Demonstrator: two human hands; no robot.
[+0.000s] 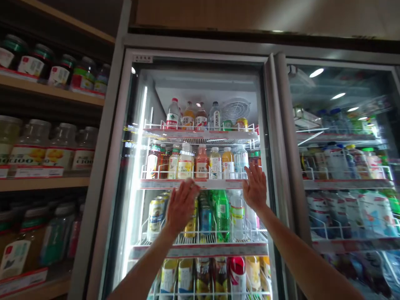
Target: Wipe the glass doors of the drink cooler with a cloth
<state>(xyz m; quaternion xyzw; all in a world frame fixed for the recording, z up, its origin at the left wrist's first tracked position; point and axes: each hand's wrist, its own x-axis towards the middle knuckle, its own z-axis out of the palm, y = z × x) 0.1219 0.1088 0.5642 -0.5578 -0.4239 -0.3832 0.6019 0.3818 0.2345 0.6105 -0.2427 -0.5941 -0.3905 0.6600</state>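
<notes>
The glass door [200, 79] is standing before the green bottle [223, 214]; the left hand [183, 204] is reaching forward, open, left of that bottle, the right hand [255, 187] pointing upward, open, to its upper right.

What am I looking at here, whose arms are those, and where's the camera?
There is no machine here: those are a person's own bare arms, seen from a camera worn on their head, looking forward and down. The left hand and right hand are raised, fingers extended, in front of a lit drinks cooler. Its shelves carry bottles and cans. Wooden shelves at the picture's left carry more bottles. I see nothing held, though the left hand is blurred, and I can't tell whether either hand touches the cooler.
</notes>
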